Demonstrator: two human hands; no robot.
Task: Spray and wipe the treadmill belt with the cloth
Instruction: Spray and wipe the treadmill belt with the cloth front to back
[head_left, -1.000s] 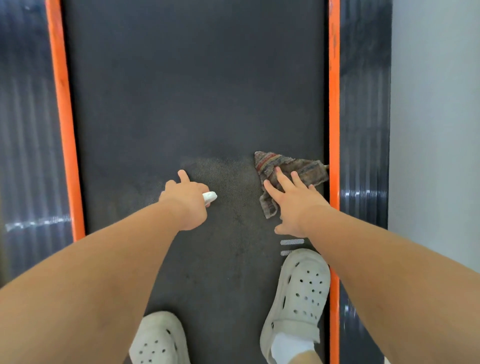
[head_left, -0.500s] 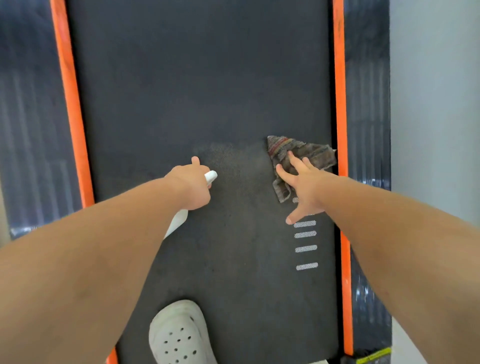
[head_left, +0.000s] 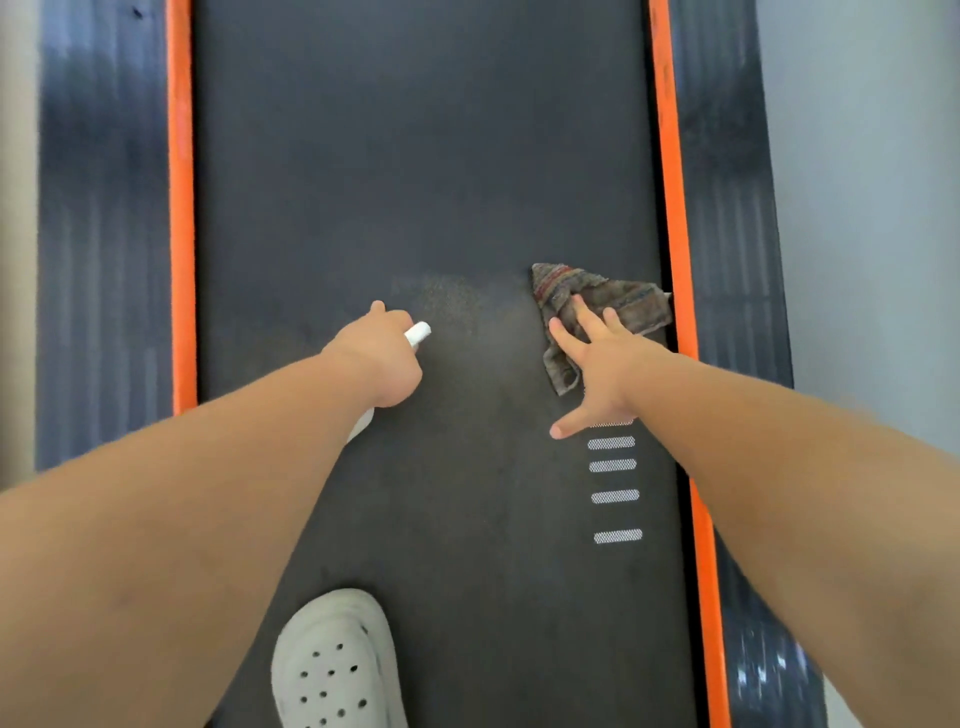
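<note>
Left hand (head_left: 382, 358) grips white plastic spray bottle (head_left: 418, 332), nozzle by misted patch (head_left: 457, 301). Right hand (head_left: 602, 369) flat, fingers spread, pressing crumpled brown striped cloth (head_left: 628, 306) onto black textured treadmill belt (head_left: 415, 156) beside orange edge strip (head_left: 675, 260). Best: sweep cloth left through mist, even pressure.

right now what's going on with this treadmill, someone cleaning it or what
Yes, a person is cleaning the treadmill belt. The left hand grips a white spray bottle, its nozzle pointing at a speckled patch mid-belt that looks sprayed. The right hand presses straight fingers onto a crumpled striped cloth lying beside the right orange edge strip. One white clog stands on the belt.
</note>
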